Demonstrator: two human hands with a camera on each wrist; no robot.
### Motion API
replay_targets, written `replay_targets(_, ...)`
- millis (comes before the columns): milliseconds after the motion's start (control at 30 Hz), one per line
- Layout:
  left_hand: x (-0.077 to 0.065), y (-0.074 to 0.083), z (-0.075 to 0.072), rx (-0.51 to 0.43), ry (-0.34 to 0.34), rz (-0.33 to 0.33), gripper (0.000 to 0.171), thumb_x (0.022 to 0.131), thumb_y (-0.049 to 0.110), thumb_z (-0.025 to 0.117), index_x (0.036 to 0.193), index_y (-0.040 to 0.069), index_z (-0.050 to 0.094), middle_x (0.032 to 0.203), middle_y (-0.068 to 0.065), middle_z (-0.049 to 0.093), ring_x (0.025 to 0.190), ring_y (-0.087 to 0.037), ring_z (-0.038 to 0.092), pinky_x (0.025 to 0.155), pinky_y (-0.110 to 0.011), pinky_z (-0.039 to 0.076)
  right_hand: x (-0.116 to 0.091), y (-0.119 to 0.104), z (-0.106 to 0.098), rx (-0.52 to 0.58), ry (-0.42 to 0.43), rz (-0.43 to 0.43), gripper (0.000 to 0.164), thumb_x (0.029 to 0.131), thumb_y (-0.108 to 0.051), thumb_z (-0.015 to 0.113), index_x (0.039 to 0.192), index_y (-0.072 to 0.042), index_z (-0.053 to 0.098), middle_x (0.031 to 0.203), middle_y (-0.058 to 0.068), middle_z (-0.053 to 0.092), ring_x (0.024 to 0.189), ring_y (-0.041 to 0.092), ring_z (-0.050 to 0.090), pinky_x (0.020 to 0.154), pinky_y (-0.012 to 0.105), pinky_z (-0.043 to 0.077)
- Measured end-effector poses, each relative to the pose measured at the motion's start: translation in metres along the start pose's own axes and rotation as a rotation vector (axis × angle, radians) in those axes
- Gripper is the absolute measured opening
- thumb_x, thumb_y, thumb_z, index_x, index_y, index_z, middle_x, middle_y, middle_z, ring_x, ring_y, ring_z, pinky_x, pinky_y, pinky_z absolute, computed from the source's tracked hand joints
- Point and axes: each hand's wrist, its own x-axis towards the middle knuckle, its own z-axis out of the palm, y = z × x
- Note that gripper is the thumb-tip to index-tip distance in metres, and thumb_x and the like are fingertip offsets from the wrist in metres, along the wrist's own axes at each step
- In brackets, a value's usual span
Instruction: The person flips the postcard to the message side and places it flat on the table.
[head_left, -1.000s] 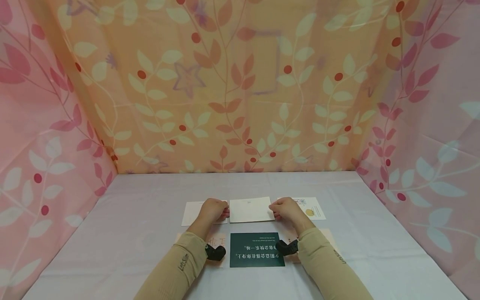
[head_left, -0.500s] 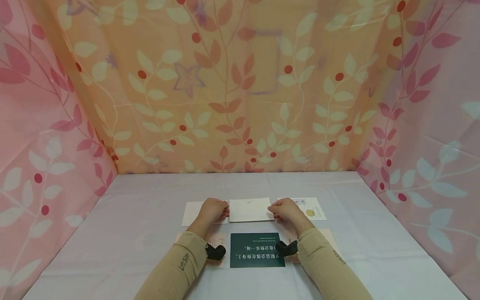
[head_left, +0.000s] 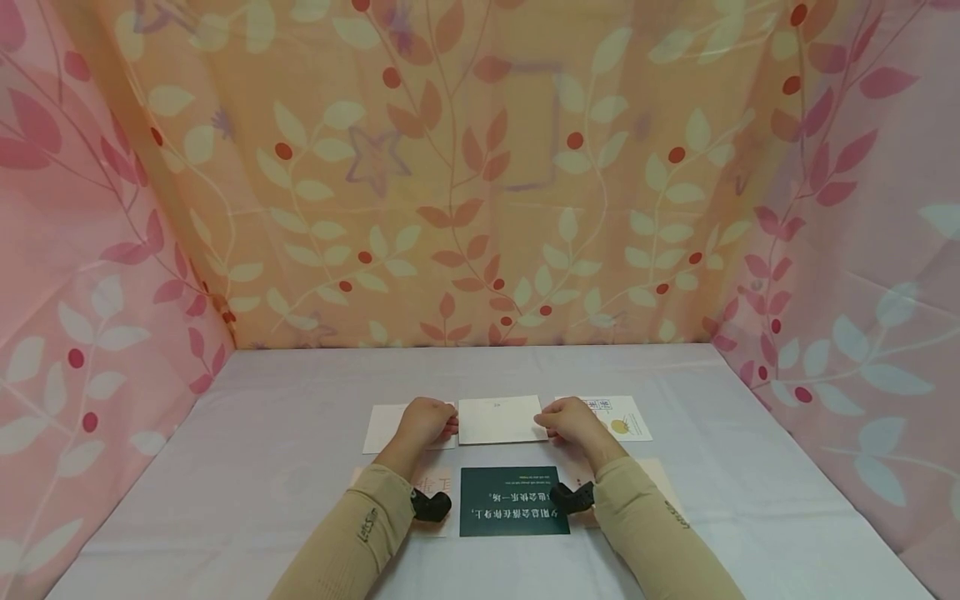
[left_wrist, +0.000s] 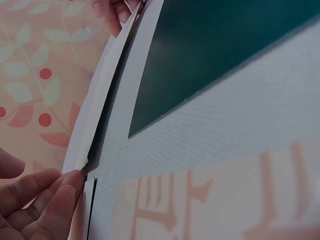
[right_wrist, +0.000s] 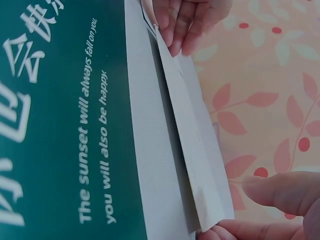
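Left hand point(head_left: 427, 421) and right hand point(head_left: 576, 421), fingers relaxed, touch opposite ends of the blank card point(head_left: 499, 420) between them; even nudges should square it.

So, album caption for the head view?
Left hand and right hand at opposite ends of a white card, a green card nearer the camera.

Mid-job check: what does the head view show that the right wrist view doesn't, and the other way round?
Only head: the tan left sleeve and right sleeve, the black wrist cameras, and the yellow-printed card beyond the right hand.

Only right wrist: readable English lines on the dark green card, "The sunset will always fall on you, you will also be happy."

Both: the green card, the plain white card, the left hand and right hand at its ends, and the leaf-print backdrop.
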Motion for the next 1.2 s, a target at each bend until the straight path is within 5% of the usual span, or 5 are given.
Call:
replay_targets(667, -0.003, 0.003, -0.004, 0.016, -0.04, 0.037, 0.023, 0.089, 0.017, 0.055, 0.093, -0.002, 0.066, 0.078, -0.01, 0.065, 0.066, -0.015, 0.062, 0.058, -0.024, 0.05, 0.0, -0.002, -0.004, -0.002, 0.003, -0.009, 0.027, 0.082, -0.015, 0.067, 0.102, 0.001, 0.064, 0.083, 0.008, 0.063, 0.072, 0.018, 0.059, 0.065, 0.03, 0.051)
replay_targets(1200, -0.003, 0.014, 0.006, -0.021, -0.053, 0.04, 0.025, 0.089, 0.015, 0.056, 0.102, -0.005, 0.065, 0.083, -0.011, 0.065, 0.072, -0.017, 0.065, 0.067, -0.028, 0.054, -0.001, -0.003, -0.019, 0.01, 0.008, -0.035, 0.021, 0.083, -0.017, 0.065, 0.099, -0.003, 0.065, 0.087, 0.007, 0.063, 0.074, 0.019, 0.061, 0.066, 0.03, 0.051)
